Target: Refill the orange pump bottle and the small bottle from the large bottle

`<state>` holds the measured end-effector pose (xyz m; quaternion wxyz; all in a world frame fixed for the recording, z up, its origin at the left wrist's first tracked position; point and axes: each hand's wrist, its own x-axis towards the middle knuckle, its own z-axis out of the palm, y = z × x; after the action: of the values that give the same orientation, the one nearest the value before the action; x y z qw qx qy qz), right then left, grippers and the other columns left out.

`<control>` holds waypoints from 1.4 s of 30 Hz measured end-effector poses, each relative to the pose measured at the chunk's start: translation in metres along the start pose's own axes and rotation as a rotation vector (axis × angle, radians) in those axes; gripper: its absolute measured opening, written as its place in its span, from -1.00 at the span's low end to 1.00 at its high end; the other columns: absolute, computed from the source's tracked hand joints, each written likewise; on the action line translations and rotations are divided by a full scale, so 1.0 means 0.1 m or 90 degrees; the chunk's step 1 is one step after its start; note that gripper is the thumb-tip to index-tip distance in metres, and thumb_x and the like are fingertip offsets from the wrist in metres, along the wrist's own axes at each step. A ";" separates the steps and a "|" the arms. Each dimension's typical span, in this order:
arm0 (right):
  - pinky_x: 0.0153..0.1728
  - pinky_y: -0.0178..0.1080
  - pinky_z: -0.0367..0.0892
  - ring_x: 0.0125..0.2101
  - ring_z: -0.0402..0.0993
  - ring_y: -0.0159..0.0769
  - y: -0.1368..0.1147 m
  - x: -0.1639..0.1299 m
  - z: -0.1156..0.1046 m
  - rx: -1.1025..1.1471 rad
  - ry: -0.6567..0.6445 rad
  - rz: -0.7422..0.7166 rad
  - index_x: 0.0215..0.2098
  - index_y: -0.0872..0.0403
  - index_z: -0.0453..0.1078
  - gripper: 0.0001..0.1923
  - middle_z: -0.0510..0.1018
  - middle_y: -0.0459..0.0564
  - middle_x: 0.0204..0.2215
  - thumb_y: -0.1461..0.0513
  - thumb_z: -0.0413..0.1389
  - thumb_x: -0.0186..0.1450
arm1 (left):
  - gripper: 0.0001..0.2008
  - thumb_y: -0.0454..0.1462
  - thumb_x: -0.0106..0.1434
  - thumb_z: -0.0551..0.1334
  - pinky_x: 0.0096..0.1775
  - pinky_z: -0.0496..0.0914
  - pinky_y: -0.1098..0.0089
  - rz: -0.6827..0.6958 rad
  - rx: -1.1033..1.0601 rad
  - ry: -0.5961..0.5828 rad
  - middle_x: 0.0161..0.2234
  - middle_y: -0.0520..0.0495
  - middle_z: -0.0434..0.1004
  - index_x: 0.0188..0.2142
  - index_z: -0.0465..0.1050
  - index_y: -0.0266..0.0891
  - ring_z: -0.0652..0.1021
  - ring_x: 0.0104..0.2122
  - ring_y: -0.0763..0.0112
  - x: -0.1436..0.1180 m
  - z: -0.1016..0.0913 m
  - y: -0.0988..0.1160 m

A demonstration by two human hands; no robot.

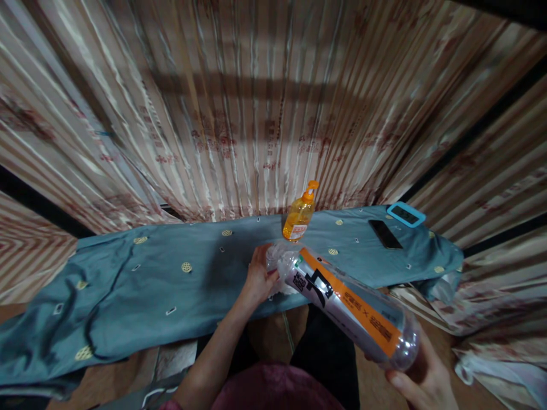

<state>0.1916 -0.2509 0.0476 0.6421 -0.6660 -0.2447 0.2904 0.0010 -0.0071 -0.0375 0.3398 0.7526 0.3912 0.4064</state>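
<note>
The person's left hand (258,276) is closed around the neck end of a large clear plastic bottle (346,307), fingers wrapped at its cap just above the near edge of the worktop (171,279). The right hand (421,378) cups the bottle's base from below, fingers curled loosely around the bottom, so the bottle lies tilted between both hands, neck toward the worktop and base low toward the person. It carries a label with an orange stripe and dark lettering. The worktop is covered with a blue-green cloth dotted with small yellow motifs. Near its far edge stands an orange pump bottle (300,215), just beyond the left hand. Toward the far right corner lie a dark phone (385,234) and a blue-framed digital timer (405,214). Striped curtains (256,114) hang behind.
</note>
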 end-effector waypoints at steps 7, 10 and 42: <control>0.05 -0.32 0.55 0.16 0.61 -0.04 0.10 0.07 -0.10 -0.004 -0.017 -0.005 0.25 -0.07 0.40 0.03 0.63 0.02 0.18 -0.14 0.58 -0.11 | -0.40 -0.27 0.23 0.40 0.27 0.40 -0.09 0.001 -0.003 -0.001 0.16 -0.30 0.50 0.24 0.34 -0.25 0.54 0.18 -0.05 0.00 0.00 0.00; 0.05 -0.36 0.53 0.15 0.62 -0.08 0.08 0.05 -0.08 0.006 -0.014 -0.001 0.25 -0.08 0.39 0.05 0.64 0.00 0.17 -0.17 0.58 -0.12 | -0.39 -0.28 0.21 0.40 0.27 0.40 -0.09 -0.004 -0.003 0.002 0.16 -0.28 0.50 0.24 0.35 -0.23 0.54 0.18 -0.04 0.00 0.00 -0.01; 0.17 -0.20 0.50 0.29 0.48 0.06 0.14 0.07 -0.16 -0.041 -0.042 -0.036 0.36 -0.05 0.33 -0.02 0.52 0.10 0.30 -0.21 0.46 0.10 | -0.39 -0.25 0.21 0.42 0.26 0.41 -0.08 -0.014 -0.006 -0.002 0.16 -0.29 0.52 0.24 0.38 -0.23 0.54 0.18 -0.05 0.00 0.00 0.01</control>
<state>0.2070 -0.2582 0.0336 0.6198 -0.6691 -0.2936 0.2861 0.0009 -0.0077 -0.0367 0.3480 0.7473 0.3970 0.4034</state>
